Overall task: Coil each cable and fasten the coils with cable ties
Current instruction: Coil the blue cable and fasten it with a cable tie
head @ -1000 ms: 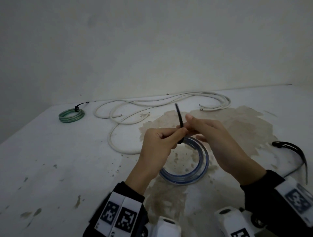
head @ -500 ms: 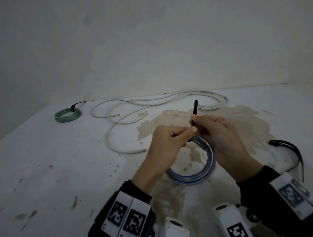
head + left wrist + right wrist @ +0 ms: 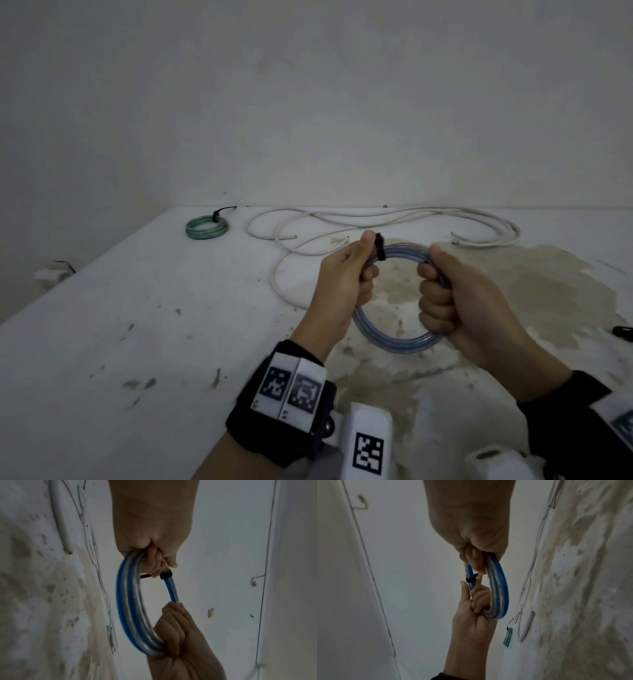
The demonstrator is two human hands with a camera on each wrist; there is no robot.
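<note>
The stained white table (image 3: 144,308) is seen below, with the loose white cable (image 3: 376,219) and a tied green coil (image 3: 206,228) left at its far side. The blue coil (image 3: 394,337) is held lifted above the table. It is fisted by the right hand (image 3: 459,301) on one side and gripped by the left hand (image 3: 346,274) on the other, beside the black cable tie (image 3: 379,246). Square black-and-white markers (image 3: 291,387) are worn at the wrists; no writing can be read.
</note>
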